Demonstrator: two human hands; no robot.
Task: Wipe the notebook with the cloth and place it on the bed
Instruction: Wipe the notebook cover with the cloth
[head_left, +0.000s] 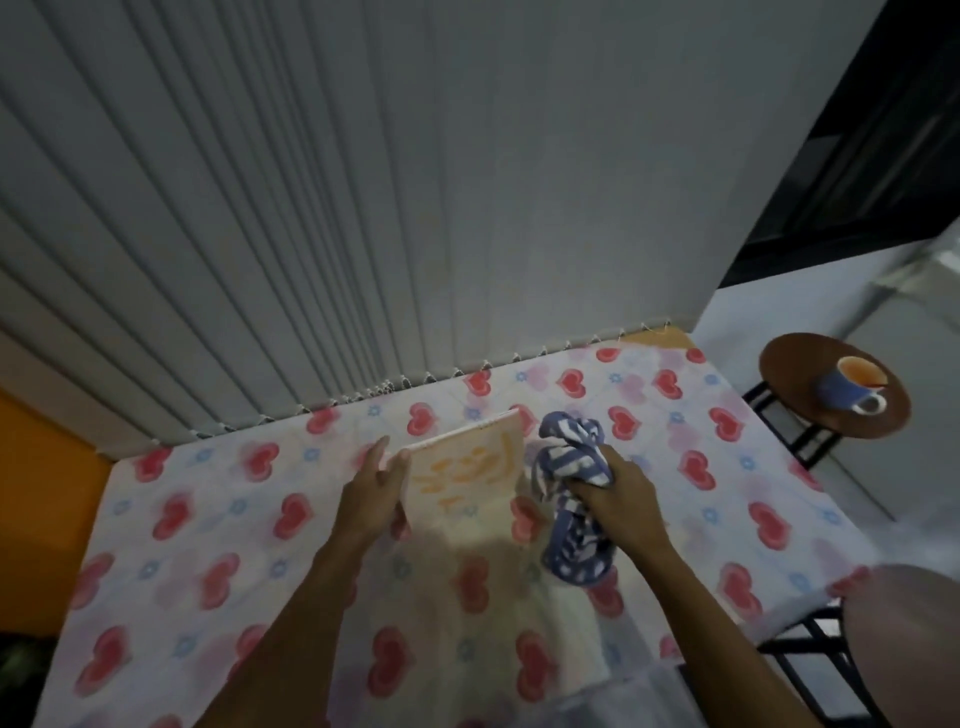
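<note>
The left hand (375, 496) reaches out with fingers wrapped around the left edge of one notebook (464, 474), holding it up over the bed (218, 525) near its far edge. The right hand (615, 493) is squeezed tight around one blue and white cloth (569, 462), just beside the notebook's right edge. One blue cup (852, 389) sits on a round stool (795, 364) past the bed's right corner.
</note>
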